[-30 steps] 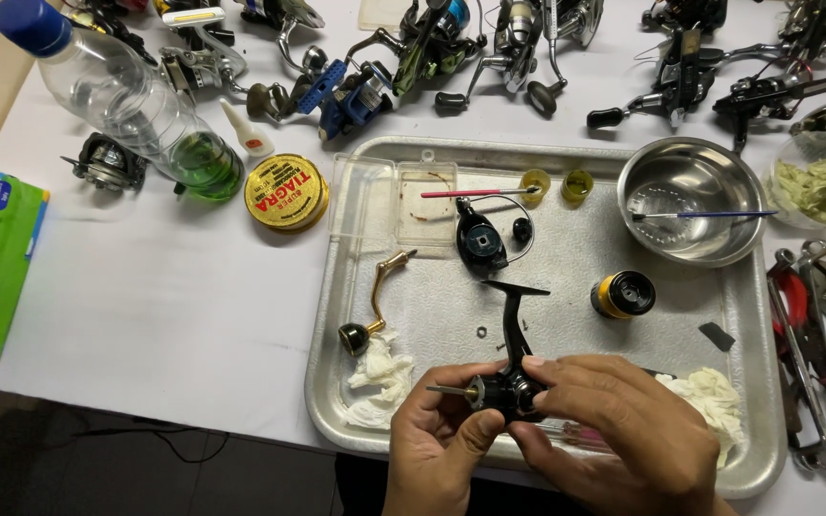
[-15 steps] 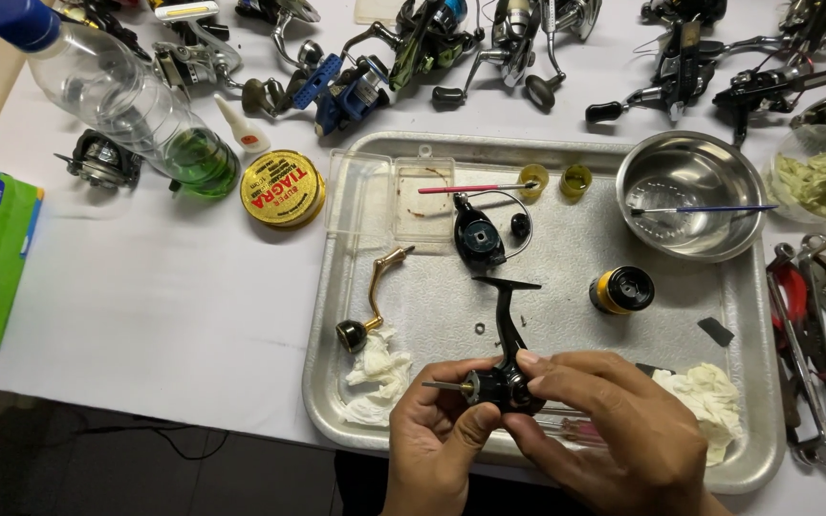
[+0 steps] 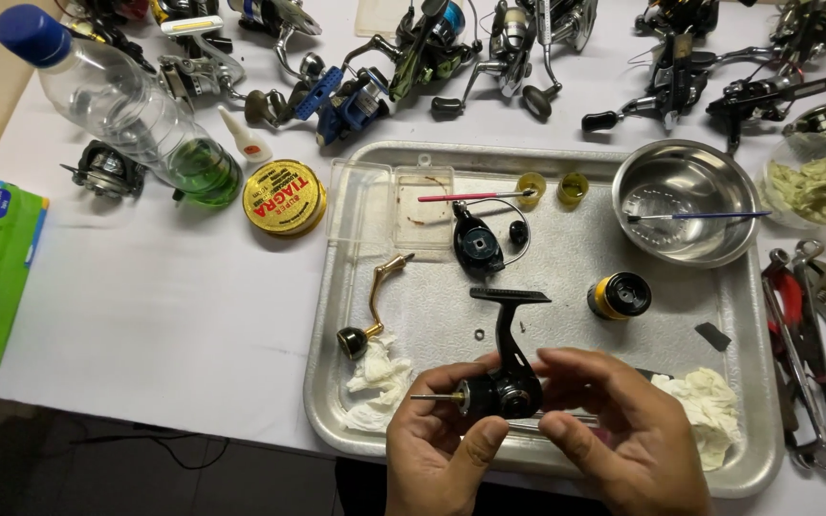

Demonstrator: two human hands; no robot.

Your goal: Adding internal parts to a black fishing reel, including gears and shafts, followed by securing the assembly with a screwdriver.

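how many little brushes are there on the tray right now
2: a red-handled brush lying across the clear plastic box, and a blue-handled brush resting in the steel bowl. Others may be hidden.

Bare tray floor (image 3: 566,277) is lying open in mid-frame, between the gold crank handle (image 3: 375,301) at left and the yellow-banded spool (image 3: 619,295) at right. Reels (image 3: 413,53) are crowding the upper edge; pliers (image 3: 805,363) are blocking the right side.
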